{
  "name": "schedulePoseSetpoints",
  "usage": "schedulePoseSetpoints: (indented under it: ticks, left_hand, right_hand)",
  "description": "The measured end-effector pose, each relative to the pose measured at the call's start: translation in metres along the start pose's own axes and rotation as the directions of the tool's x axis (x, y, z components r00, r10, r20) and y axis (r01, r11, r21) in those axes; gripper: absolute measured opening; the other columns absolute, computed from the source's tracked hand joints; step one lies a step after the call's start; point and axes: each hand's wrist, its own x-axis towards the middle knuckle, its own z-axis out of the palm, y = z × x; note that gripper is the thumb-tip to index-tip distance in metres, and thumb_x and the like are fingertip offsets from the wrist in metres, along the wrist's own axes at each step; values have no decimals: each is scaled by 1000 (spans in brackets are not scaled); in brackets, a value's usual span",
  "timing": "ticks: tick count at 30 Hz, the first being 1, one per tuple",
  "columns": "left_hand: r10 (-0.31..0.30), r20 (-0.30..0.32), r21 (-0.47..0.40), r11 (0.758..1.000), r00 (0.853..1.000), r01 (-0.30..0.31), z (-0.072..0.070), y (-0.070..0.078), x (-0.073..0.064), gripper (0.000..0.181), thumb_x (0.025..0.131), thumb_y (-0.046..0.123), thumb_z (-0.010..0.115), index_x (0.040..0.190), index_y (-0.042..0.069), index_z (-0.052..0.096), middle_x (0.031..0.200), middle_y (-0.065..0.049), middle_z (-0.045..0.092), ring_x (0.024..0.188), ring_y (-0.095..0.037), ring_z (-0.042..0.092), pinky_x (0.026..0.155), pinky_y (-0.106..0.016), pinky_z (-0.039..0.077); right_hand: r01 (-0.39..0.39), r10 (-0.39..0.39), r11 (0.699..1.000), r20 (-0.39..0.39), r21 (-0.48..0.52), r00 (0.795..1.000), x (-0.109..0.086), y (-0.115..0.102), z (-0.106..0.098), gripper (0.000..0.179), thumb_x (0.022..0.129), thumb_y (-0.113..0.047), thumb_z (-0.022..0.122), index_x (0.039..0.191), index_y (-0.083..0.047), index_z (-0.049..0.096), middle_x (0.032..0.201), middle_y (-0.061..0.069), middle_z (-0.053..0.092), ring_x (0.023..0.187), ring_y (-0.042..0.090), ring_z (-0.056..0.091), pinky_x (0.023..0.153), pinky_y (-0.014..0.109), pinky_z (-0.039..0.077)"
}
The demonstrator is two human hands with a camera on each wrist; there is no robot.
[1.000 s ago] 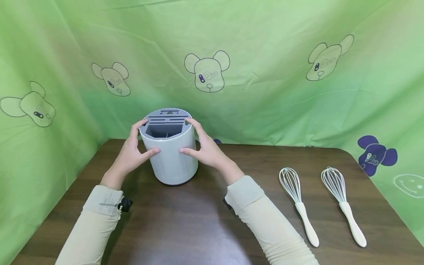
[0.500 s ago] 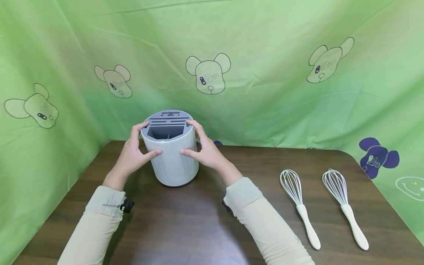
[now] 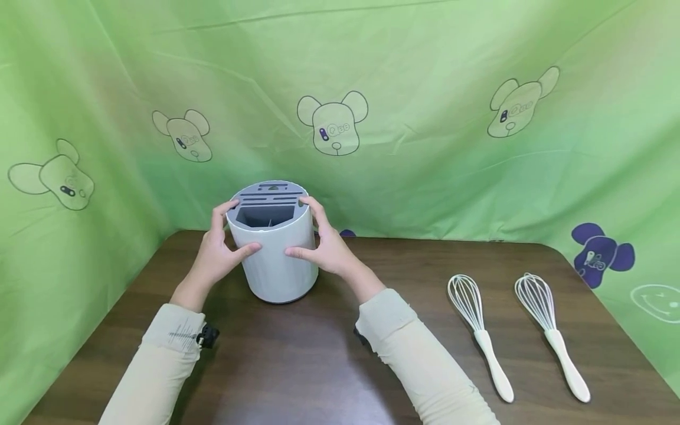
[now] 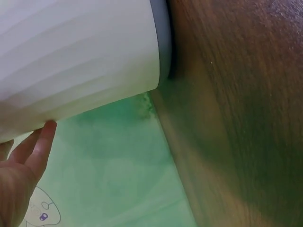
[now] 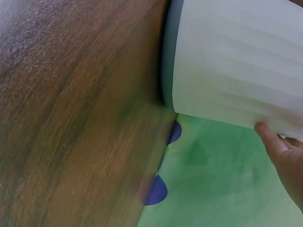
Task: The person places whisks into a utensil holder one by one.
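A white round utensil holder (image 3: 278,265) with a grey slotted top stands upright near the back of the table, between both hands. My left hand (image 3: 215,254) grips its left side, thumb on the front wall and fingers at the top rim. On the opposite side my right hand (image 3: 330,251) holds it the same way. The left wrist view shows fingertips (image 4: 49,126) against the holder's white wall (image 4: 85,52). In the right wrist view, the holder's grey base (image 5: 169,61) sits at the wooden tabletop and the fingers touch the wall higher up.
Two whisks with white handles lie side by side on the right of the table, the nearer whisk (image 3: 482,336) and the outer whisk (image 3: 555,339). A green cloth (image 3: 414,147) printed with bear heads hangs behind the brown table (image 3: 297,366).
The view has tilted slightly, so everything sits a little lower in the frame. Both hands keep their grip on the utensil holder, which stays in place.
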Motion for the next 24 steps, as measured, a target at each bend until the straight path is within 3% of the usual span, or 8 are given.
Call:
schedulePoseSetpoints:
  ticks: [11, 15, 19, 24]
  left_hand:
    - [16, -15, 11, 1000, 1000, -16, 2, 3, -3, 94, 80, 27, 83, 152, 23, 23, 156, -14, 39, 136, -34, 47, 100, -56, 48]
    - [7, -15, 13, 1000, 1000, -7, 4, 5, -4, 93, 81, 24, 83, 152, 23, 23, 154, -14, 41, 126, -33, 56, 86, -38, 57]
    - [-11, -18, -7, 1000, 1000, 11, 5, 8, -7, 93, 81, 19, 82, 153, 24, 23, 153, -15, 41, 118, -34, 60, 74, -16, 53]
    - [-26, -19, -44, 999, 999, 25, 8, 13, -10, 95, 80, 15, 83, 153, 24, 23, 154, -15, 39, 119, -39, 59, 73, -13, 52]
  right_hand:
    - [10, -10, 997, -1, -72, 1000, -2, 1, 0, 106, 75, -18, 88, 150, -38, 15, 154, -1, 39, 139, 24, 42, 108, 52, 42]
    - [9, -9, 998, -6, -68, 1000, -2, 1, -1, 105, 75, -18, 87, 149, -38, 16, 152, 0, 40, 137, 22, 44, 108, 51, 42]
    - [13, -14, 999, -4, -51, 1000, -4, 1, -1, 105, 75, -16, 87, 150, -37, 16, 152, 0, 39, 137, 20, 43, 109, 49, 42]
    - [36, -36, 999, 10, -17, 999, -6, 2, -3, 106, 76, -11, 86, 151, -35, 15, 152, 1, 37, 137, 20, 42, 109, 49, 41]
